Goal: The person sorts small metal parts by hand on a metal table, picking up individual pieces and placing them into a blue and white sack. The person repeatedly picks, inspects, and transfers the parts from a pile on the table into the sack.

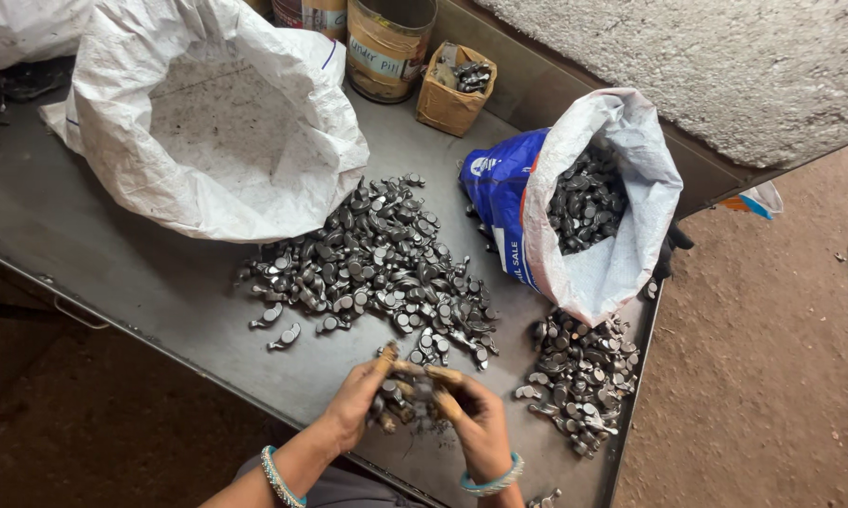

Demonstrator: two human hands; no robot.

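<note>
Right at the near edge, both hands are together over the dark grey sheet-metal table (113,254). The left hand (360,400), with a band of thin coloured bangles at the wrist, is curled around a cluster of small dark metal forged pieces (403,400), fingers clenched on them. The right hand (476,419), wearing a turquoise bangle, meets it from the other side, its fingers also closed on the same cluster, so the pieces sit pinched between the two hands just above the table's front rim. How many pieces are held cannot be told.

Just to the right of the hands lies a smaller heap of shiny grey metal pieces (579,386), spread near the table's right edge. Just beyond the hands is the big loose pile of dark forged metal pieces (377,263), spilling across the middle of the table, with a few strays lying apart at its left.

Further back on the right, a white woven sack with a blue printed outside (622,245) lies tipped on its side, mouth rolled open, more of the same parts showing inside. On the left, a large white woven sack (217,122) stands open with its rim folded down, its inside dusty. At the far edge sit a small brown cardboard box (448,103) holding a few parts and a round rusty tin (386,47) beside it.
</note>
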